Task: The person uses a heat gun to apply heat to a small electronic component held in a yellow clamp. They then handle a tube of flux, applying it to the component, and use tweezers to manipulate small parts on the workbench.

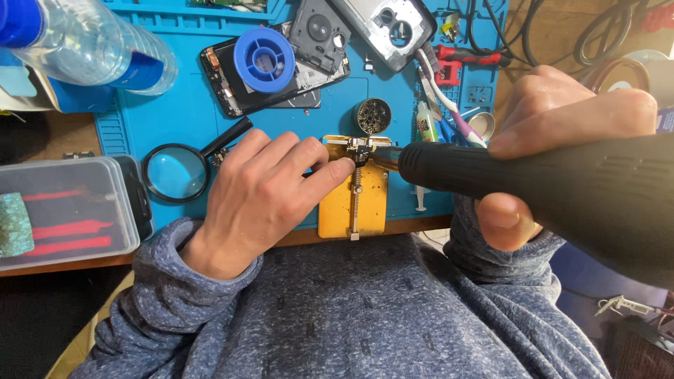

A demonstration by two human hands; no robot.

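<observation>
A blue silicone work mat (175, 112) covers most of the desk (63, 130) beyond both hands. On its near edge, right under the left fingers, sits a yellow board-holder jig (351, 200); its metal clamp grips something small at the far end, too small to make out.

The right hand (562, 140) wraps the thick black handle of a hot-air or soldering tool (533, 175), fingers curled over the top and thumb pressed underneath, a steady grip that suits aiming the nozzle at the clamp. The nozzle tip meets the jig just beside the left fingertips; whether it touches the part is hidden.

The left hand (263, 193) lies flat on the mat, fingers close together and stretched toward the clamp, apparently bracing the jig so it cannot slide. What the fingertips press on is not clear.

Left of the left hand lies a magnifying glass (175, 172), and further left a clear plastic box (67, 210) with red tools, cut off by the frame. Beyond the fingers rest a blue solder spool (264, 60) on an opened phone (232, 81), and a small round tin of brass wool (373, 116).
</observation>
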